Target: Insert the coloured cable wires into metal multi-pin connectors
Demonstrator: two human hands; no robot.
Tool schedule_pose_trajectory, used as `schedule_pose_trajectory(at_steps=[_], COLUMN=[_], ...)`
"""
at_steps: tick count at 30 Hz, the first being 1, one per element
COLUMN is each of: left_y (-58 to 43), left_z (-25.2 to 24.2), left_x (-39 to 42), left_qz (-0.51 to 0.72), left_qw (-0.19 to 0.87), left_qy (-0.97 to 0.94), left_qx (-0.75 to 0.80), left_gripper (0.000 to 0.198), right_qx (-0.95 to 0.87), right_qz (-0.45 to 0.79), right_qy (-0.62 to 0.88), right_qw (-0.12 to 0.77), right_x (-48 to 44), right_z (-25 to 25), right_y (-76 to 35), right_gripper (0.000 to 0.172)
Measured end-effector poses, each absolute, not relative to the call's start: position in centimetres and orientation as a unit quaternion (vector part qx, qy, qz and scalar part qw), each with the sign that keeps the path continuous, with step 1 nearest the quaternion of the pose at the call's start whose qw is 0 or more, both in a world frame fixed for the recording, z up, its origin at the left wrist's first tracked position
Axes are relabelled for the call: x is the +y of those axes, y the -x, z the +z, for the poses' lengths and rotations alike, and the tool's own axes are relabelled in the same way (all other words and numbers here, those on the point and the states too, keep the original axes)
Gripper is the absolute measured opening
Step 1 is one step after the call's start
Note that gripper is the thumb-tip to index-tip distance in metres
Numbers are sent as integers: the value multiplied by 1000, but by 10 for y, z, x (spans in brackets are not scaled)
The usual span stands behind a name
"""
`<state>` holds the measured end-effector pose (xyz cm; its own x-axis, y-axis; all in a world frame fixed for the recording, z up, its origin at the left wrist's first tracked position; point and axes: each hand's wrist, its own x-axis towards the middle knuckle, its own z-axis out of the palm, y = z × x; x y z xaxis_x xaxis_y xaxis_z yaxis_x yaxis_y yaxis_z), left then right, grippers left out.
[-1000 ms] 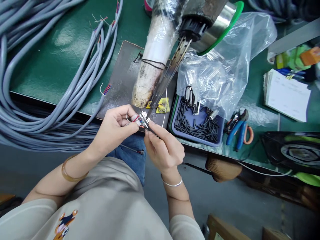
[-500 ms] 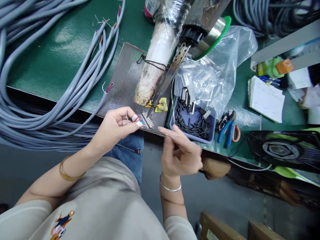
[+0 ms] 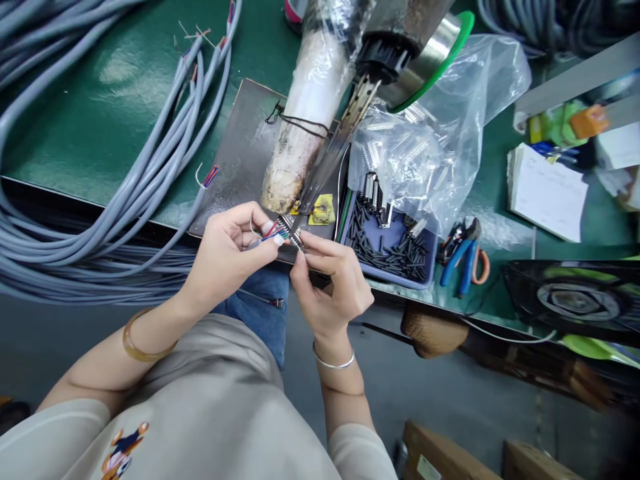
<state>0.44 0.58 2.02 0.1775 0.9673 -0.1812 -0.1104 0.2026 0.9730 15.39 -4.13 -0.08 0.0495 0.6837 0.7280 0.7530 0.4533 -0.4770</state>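
Note:
My left hand [image 3: 230, 247] is closed on several thin coloured wires [image 3: 273, 231] that fan out to a metal multi-pin connector [image 3: 294, 235]. My right hand [image 3: 330, 280] has its thumb and fingertips closed at the connector's right end, partly covering it. Just above the connector, the narrow tip of a clamped soldering iron [image 3: 325, 167] points down, very near or touching the pins; I cannot tell which. Beside it slants a thick white tube [image 3: 300, 127] wrapped in plastic. A yellow sponge [image 3: 321, 209] lies just behind the connector, on a dark board [image 3: 235, 140].
Grey cables [image 3: 150, 167] with stripped ends cover the left side. To the right, a blue tray [image 3: 395, 273] holds short black sleeves and connectors under a clear bag [image 3: 450, 133]. Beyond it are blue-handled cutters [image 3: 465, 267], a notepad [image 3: 545, 190], a fan [image 3: 570, 300] and a solder reel [image 3: 425, 67].
My right hand has moved left from beside the tray and closed at the connector. My left hand has shifted slightly up, bringing the connector under the iron's tip.

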Motion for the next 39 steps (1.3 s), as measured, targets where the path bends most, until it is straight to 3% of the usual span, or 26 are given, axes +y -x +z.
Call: schedule_pose_trajectory(at_steps=[11, 20, 26, 39], left_y=[-3, -1, -6, -11], left_z=[21, 25, 21, 17], left_x=[7, 4, 3, 3], left_qz=[431, 383, 434, 491], left_qw=[629, 683, 658, 619], left_qy=[-454, -424, -413, -435], left_qx=[461, 454, 457, 432], left_gripper=[20, 21, 15, 13], right_qx=[-736, -663, -689, -685], right_qz=[-121, 29, -39, -23], right_qy=[497, 542, 531, 524], right_qw=[444, 515, 492, 505], right_x=[-44, -45, -46, -42], right_z=[1, -2, -4, -2], right_y=[-156, -155, -148, -150], right_gripper=[15, 17, 19, 19])
